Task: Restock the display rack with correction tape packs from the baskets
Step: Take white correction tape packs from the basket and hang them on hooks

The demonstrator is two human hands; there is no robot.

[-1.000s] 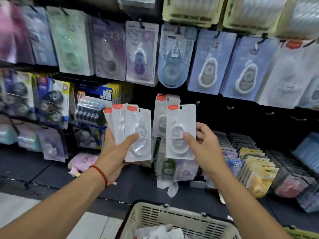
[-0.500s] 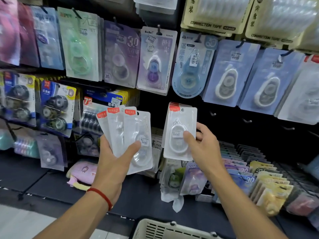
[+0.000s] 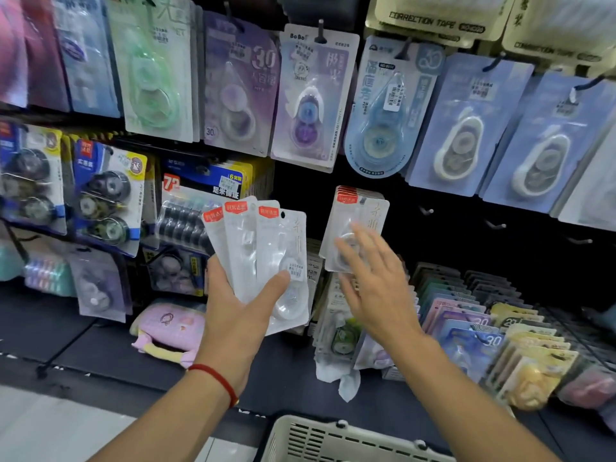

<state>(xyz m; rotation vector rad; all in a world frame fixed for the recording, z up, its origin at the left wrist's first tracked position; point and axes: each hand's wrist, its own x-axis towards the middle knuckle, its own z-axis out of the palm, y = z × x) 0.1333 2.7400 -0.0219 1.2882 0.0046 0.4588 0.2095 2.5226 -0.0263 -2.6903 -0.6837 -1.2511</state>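
Observation:
My left hand (image 3: 238, 315) grips a fan of three clear correction tape packs with red tabs (image 3: 263, 248), thumb across the front one. A small stack of the same packs (image 3: 358, 215) hangs on a rack hook to the right of them. My right hand (image 3: 373, 288) is blurred, fingers spread and straight, in front of the lower part of that hanging stack and holding nothing. The rim of a beige basket (image 3: 340, 435) shows at the bottom edge, below both wrists.
Rows of other tape packs hang on the dark display rack (image 3: 500, 241) above and to both sides. Bare hooks (image 3: 426, 211) stick out to the right of the hanging stack. Angled packs (image 3: 473, 331) fill the lower right shelf. A pink pouch (image 3: 166, 328) lies at lower left.
My right hand has let go of the pack it held; that pack now hangs on the hook with the stack. The fingers have spread open. The camera has tilted upward.

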